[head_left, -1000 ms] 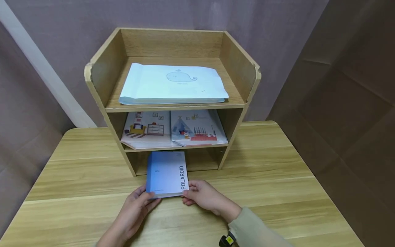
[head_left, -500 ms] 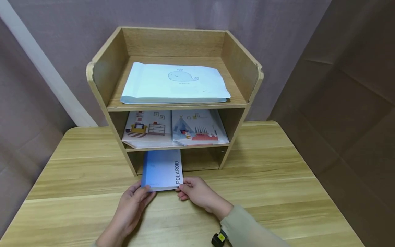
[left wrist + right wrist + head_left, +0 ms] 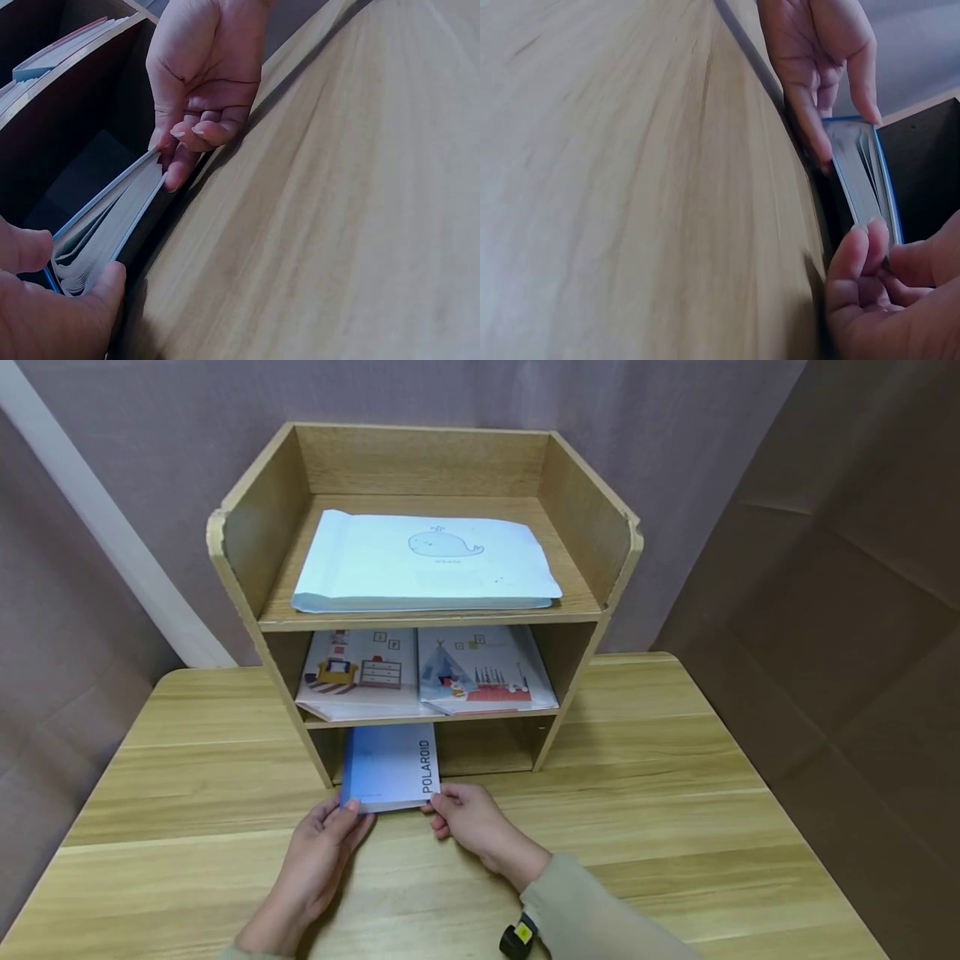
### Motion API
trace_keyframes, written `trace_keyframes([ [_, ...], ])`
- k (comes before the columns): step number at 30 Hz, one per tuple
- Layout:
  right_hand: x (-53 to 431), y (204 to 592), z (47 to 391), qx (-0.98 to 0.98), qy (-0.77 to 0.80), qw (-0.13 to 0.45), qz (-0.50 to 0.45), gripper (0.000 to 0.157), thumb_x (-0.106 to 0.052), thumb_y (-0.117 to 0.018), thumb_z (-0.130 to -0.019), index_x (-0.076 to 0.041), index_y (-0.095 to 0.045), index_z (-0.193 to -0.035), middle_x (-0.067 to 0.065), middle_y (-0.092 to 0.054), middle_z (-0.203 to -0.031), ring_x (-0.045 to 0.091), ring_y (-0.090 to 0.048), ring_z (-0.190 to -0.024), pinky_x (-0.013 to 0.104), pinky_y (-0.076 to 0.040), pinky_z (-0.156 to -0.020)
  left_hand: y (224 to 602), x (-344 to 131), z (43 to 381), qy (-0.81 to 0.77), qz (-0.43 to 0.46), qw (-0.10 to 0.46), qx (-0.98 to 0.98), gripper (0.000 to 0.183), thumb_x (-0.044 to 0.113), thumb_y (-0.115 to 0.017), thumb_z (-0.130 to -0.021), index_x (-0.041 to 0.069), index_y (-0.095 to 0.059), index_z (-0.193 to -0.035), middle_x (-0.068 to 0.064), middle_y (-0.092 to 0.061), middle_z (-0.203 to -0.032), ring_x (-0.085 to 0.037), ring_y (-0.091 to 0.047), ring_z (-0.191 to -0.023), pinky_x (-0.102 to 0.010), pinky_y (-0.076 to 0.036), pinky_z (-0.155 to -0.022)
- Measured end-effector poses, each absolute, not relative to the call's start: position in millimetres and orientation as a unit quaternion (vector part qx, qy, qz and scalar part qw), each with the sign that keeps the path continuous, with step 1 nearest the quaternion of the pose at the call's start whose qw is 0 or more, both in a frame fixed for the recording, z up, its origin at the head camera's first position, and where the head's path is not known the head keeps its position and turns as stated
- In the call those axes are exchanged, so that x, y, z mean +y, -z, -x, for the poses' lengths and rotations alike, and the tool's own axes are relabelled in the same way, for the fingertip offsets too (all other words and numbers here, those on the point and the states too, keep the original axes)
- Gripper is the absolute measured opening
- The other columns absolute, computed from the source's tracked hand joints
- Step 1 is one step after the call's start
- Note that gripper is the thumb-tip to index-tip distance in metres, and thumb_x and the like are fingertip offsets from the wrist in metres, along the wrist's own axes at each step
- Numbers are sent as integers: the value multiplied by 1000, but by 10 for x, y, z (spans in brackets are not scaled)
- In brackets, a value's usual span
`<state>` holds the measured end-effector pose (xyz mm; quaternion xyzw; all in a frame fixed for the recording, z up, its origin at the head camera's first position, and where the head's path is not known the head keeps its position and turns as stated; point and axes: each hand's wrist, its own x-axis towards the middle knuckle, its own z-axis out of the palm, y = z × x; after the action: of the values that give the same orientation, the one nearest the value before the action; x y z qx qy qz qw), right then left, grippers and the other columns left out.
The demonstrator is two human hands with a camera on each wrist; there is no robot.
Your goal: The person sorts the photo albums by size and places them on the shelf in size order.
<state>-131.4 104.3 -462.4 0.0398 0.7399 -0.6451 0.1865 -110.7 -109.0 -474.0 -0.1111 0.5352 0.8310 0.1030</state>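
Note:
A blue book (image 3: 390, 768) marked POLAROID lies cover up, its far part inside the bottom left of the wooden shelf (image 3: 431, 620) and hidden under the middle board. My left hand (image 3: 318, 856) grips the near left corner, thumb on the cover and fingers beneath. At the near right corner my right hand (image 3: 480, 827) pinches the book between thumb and fingers. In the left wrist view the page edges (image 3: 112, 217) face the camera, slightly fanned. The right wrist view shows both hands holding the book's near end close over the tabletop.
A white book with a whale drawing (image 3: 427, 560) lies on the top level. Two illustrated books, a left one (image 3: 363, 672) and a right one (image 3: 483, 672), fill the middle level. Around the shelf spreads a wooden table (image 3: 675, 827), with a grey curtain (image 3: 420, 393) behind.
Both hands have moved the blue book away from me and slightly left, so more of it is under the middle board. The other books stay in place.

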Motion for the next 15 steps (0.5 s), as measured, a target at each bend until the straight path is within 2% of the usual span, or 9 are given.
trace_keyframes([
  [4,977,4619,1333,741,649,169,-38,21,-9,-46,-103,1,-64,-108,13,-66,-97,17,-58,-69,32,-55,-64,4736,-1098,1154,-828,127,92,539,61,5,-46,-102,-13,-9,-146,-31,-35,-137,-27,-50,-123,-29,-45,-98],
  [10,910,4624,1354,739,654,158,-34,23,-10,-46,-103,1,-62,-116,11,-66,-99,16,-58,-70,33,-56,-65,4727,-1146,1206,-827,137,86,538,59,7,-45,-103,-15,-9,-144,-34,-34,-139,-32,-46,-126,-30,-46,-97],
  [15,879,4632,1387,736,658,158,-39,26,-11,-46,-103,3,-60,-120,11,-66,-100,16,-58,-72,33,-56,-66,4711,-1169,1247,-825,143,91,539,56,8,-42,-103,-15,-11,-144,-33,-33,-139,-30,-48,-123,-29,-46,-97],
])
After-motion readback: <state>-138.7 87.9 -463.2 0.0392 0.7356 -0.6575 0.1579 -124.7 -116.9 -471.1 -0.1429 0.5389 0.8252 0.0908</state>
